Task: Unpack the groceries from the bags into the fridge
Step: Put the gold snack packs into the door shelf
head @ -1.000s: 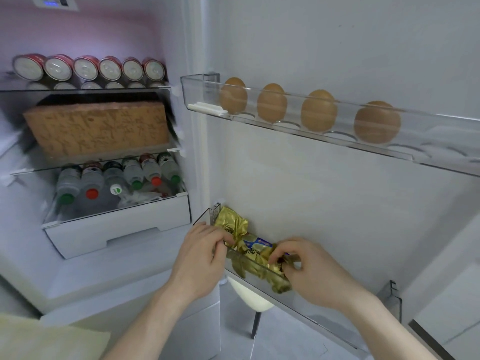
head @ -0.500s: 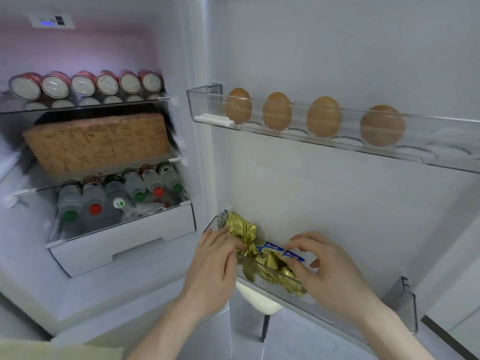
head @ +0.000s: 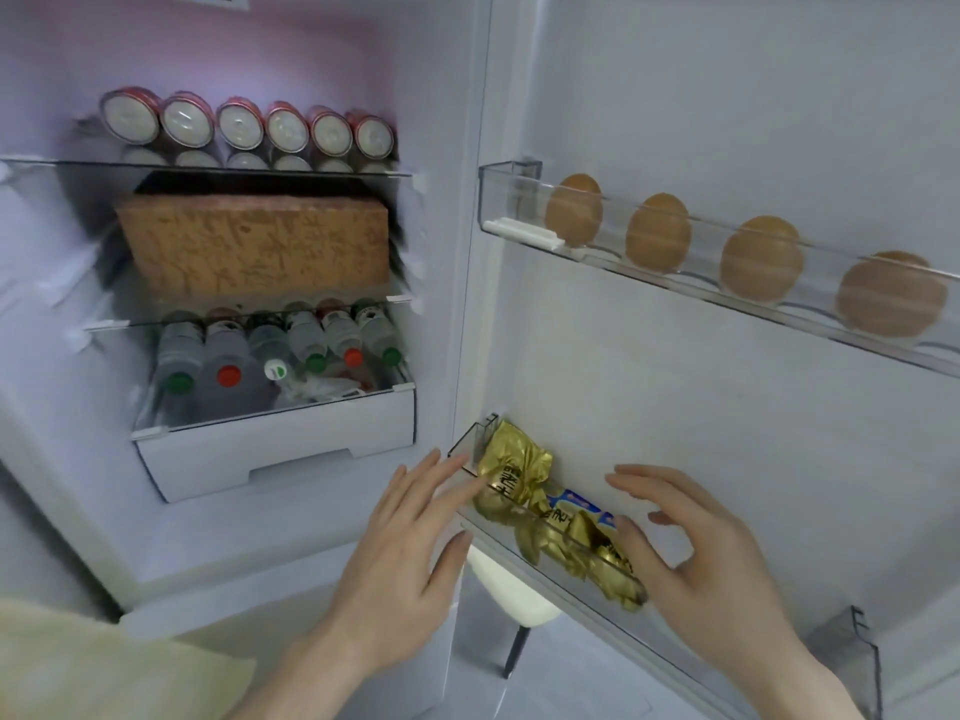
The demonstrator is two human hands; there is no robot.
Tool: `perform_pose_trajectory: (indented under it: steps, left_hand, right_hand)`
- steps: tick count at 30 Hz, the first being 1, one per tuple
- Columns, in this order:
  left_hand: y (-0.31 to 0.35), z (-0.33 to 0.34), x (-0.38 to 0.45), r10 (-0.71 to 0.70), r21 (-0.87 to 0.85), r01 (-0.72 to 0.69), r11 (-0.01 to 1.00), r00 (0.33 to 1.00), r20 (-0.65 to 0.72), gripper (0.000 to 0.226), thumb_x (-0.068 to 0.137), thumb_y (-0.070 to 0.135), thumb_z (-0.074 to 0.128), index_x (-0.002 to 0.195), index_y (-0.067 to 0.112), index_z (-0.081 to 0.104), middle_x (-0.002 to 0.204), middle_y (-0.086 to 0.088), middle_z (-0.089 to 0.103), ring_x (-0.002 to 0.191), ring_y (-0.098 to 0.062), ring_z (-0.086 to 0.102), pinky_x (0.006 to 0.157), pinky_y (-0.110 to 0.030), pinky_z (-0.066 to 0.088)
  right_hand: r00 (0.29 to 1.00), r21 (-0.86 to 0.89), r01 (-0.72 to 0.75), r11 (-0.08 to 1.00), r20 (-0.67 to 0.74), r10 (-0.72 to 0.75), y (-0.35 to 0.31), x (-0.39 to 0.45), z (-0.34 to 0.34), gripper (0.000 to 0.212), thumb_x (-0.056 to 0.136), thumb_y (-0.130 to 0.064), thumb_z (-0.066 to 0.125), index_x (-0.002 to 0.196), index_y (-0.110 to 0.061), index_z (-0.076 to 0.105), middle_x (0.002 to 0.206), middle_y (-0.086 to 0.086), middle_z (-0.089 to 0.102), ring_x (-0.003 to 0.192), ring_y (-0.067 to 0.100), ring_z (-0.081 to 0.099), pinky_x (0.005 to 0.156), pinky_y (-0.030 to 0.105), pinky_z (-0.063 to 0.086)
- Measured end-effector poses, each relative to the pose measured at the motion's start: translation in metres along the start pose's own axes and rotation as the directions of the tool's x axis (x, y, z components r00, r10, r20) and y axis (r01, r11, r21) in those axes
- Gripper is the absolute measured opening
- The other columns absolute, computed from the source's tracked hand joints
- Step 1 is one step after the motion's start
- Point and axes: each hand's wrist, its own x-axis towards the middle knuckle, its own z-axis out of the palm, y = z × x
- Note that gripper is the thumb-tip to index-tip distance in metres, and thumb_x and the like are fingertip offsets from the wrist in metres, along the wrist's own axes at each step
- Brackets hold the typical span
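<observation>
We've got both hands spread, fingers straight, gripping nothing: left hand and right hand flank the crinkly gold foil packets sitting in the clear plastic lower door bin.

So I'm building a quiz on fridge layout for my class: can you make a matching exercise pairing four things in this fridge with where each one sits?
Things:
1. cans
2. eggs
3. gold packets
4. bottles

Places:
A. lower door shelf
B. top glass shelf inside
C. drawer under the brown box
D. upper door shelf

Pairs: 1-B, 2-D, 3-A, 4-C
</observation>
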Motion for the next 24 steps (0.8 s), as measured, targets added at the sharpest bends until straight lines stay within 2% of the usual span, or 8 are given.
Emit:
perform_pose_trajectory:
  steps: [3, 6, 8, 12, 14, 16, 18, 24]
  left_hand:
    - [-0.009, -0.02, -0.03, -0.119, 0.094, 0.122, 0.988, 0.992, -0.036, 0.049, 0.103, 0.034, 0.047, 0.151, 0.043, 0.04, 0.164, 0.029, 0.018, 0.156, -0.002, 0.007, 0.126, -0.029, 0.005]
    - [-0.009, -0.036, -0.059, -0.266, 0.158, 0.273, 0.949, 0.962, -0.066, 0.051, 0.103, 0.035, 0.048, 0.151, 0.047, 0.035, 0.163, 0.034, 0.007, 0.155, 0.004, 0.0, 0.127, -0.027, 0.006]
    - [-0.003, -0.043, -0.079, -0.349, 0.203, 0.363, 0.91, 0.932, -0.099, 0.054, 0.103, 0.034, 0.052, 0.152, 0.048, 0.034, 0.164, 0.034, 0.004, 0.155, 0.002, -0.001, 0.127, -0.031, 0.008]
    - [0.02, -0.042, -0.121, -0.47, 0.279, 0.508, 0.815, 0.861, -0.196, 0.055, 0.1, 0.049, 0.035, 0.155, 0.041, 0.036, 0.167, 0.026, 0.007, 0.156, -0.003, 0.004, 0.126, -0.03, 0.009]
    - [0.035, -0.037, -0.141, -0.55, 0.288, 0.595, 0.75, 0.803, -0.227, 0.059, 0.1, 0.054, 0.026, 0.157, 0.041, 0.032, 0.168, 0.025, 0.001, 0.157, -0.003, -0.002, 0.128, -0.03, 0.003]
    - [0.05, -0.03, -0.162, -0.619, 0.292, 0.674, 0.679, 0.739, -0.267, 0.061, 0.1, 0.058, 0.022, 0.158, 0.041, 0.029, 0.168, 0.025, -0.003, 0.157, -0.005, -0.006, 0.128, -0.037, 0.005]
    - [0.068, -0.025, -0.186, -0.682, 0.307, 0.743, 0.595, 0.668, -0.298, 0.063, 0.1, 0.06, 0.02, 0.159, 0.041, 0.026, 0.169, 0.024, -0.007, 0.157, -0.006, -0.008, 0.129, -0.042, 0.006]
    - [0.139, -0.017, -0.26, -0.817, 0.295, 0.905, 0.308, 0.41, -0.405, 0.072, 0.091, 0.071, 0.003, 0.16, 0.047, 0.007, 0.162, 0.026, -0.031, 0.15, -0.002, -0.031, 0.123, -0.028, -0.019]
  right_hand:
    - [0.989, 0.028, 0.103, 0.994, 0.103, -0.105, -0.012, 0.005, 0.01, 0.05, 0.09, -0.017, 0.075, 0.131, -0.044, 0.065, 0.145, -0.027, 0.053, 0.132, -0.002, 0.053, 0.104, 0.013, 0.043]
    - [0.925, -0.029, 0.215, 0.976, 0.325, -0.195, -0.021, 0.006, 0.029, 0.063, 0.095, -0.037, 0.069, 0.147, -0.059, 0.041, 0.161, -0.04, 0.018, 0.15, -0.01, 0.02, 0.116, 0.018, 0.028]
    - [0.872, -0.007, 0.284, 0.959, 0.417, -0.256, -0.027, 0.004, 0.044, 0.066, 0.096, -0.045, 0.063, 0.152, -0.059, 0.031, 0.164, -0.039, 0.005, 0.154, -0.009, 0.004, 0.121, 0.025, 0.021]
    - [0.746, 0.204, 0.437, 0.876, 0.461, -0.48, -0.03, -0.01, 0.072, 0.071, 0.091, -0.051, 0.059, 0.157, -0.046, 0.034, 0.172, -0.016, 0.014, 0.16, 0.013, 0.012, 0.12, 0.044, 0.03]
    - [0.671, 0.264, 0.449, 0.854, 0.531, -0.517, -0.032, -0.019, 0.081, 0.073, 0.093, -0.055, 0.057, 0.158, -0.052, 0.024, 0.172, -0.021, -0.002, 0.16, 0.01, -0.004, 0.125, 0.046, 0.023]
    - [0.573, 0.282, 0.432, 0.857, 0.648, -0.502, -0.03, -0.027, 0.087, 0.075, 0.097, -0.058, 0.056, 0.156, -0.059, 0.01, 0.165, -0.031, -0.023, 0.155, 0.002, -0.024, 0.13, 0.043, 0.008]
    - [0.473, 0.258, 0.434, 0.863, 0.75, -0.463, -0.027, -0.034, 0.091, 0.077, 0.099, -0.06, 0.054, 0.155, -0.06, 0.0, 0.158, -0.034, -0.036, 0.149, -0.001, -0.035, 0.131, 0.04, -0.001]
    - [0.298, 0.336, 0.45, 0.827, 0.817, -0.494, -0.044, -0.057, 0.11, 0.081, 0.098, -0.066, 0.048, 0.156, -0.059, -0.008, 0.154, -0.037, -0.041, 0.149, 0.002, -0.035, 0.13, 0.039, -0.001]
